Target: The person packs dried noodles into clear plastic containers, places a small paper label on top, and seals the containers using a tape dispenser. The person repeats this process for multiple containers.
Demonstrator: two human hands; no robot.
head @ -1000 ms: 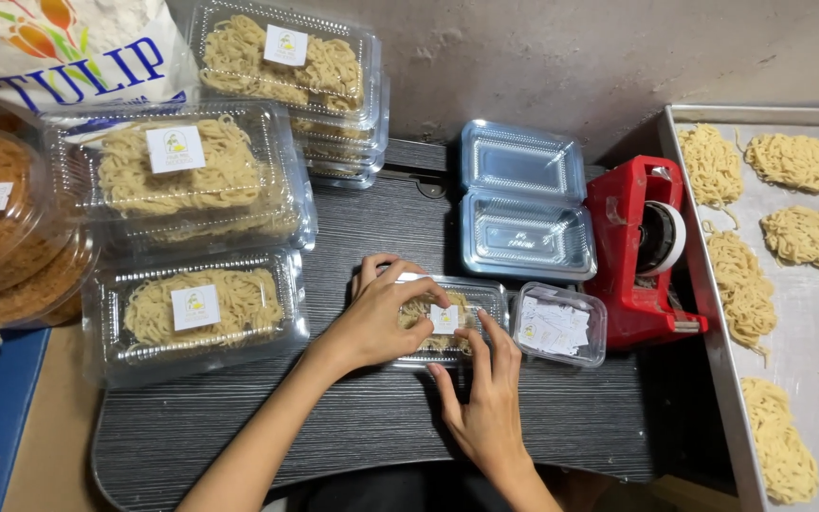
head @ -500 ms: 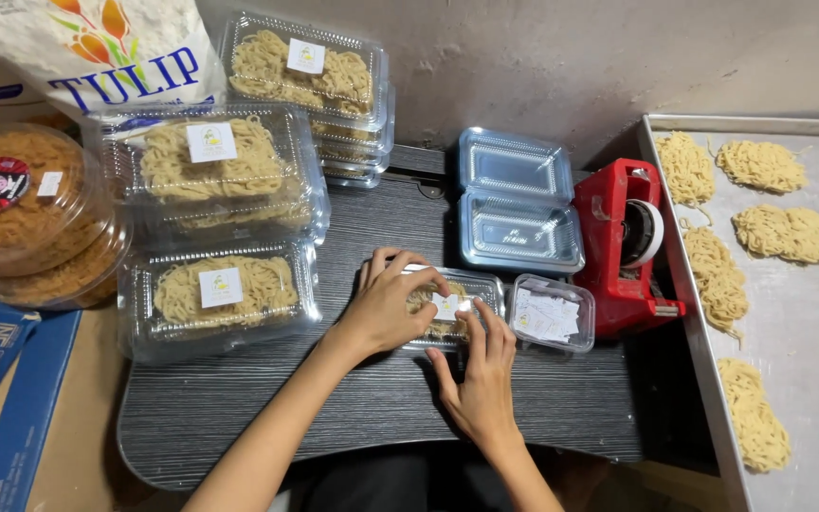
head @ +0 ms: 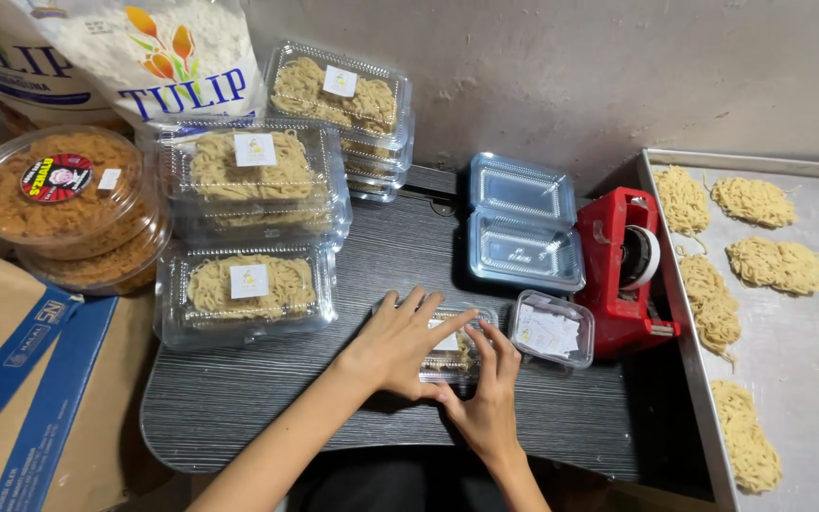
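Note:
A small clear plastic box of noodles (head: 455, 353) lies on the dark wooden table (head: 267, 408) in front of me. My left hand (head: 400, 343) lies flat over the box, fingers spread across its lid. My right hand (head: 485, 389) comes up from below, and its fingertips press on a white label (head: 446, 338) on the lid. Both hands cover most of the box.
Filled, labelled noodle boxes (head: 248, 284) are stacked at left and back. An open empty clear box (head: 521, 228) and a small tub of white labels (head: 552, 329) sit beside a red tape dispenser (head: 623, 270). A metal tray (head: 798, 341) of noodle nests is at right. Round tubs (head: 63, 194), flour bags, cardboard at left.
The view has shifted a little toward the left. Both hands stay on the small box, my right fingers still pressing at the label.

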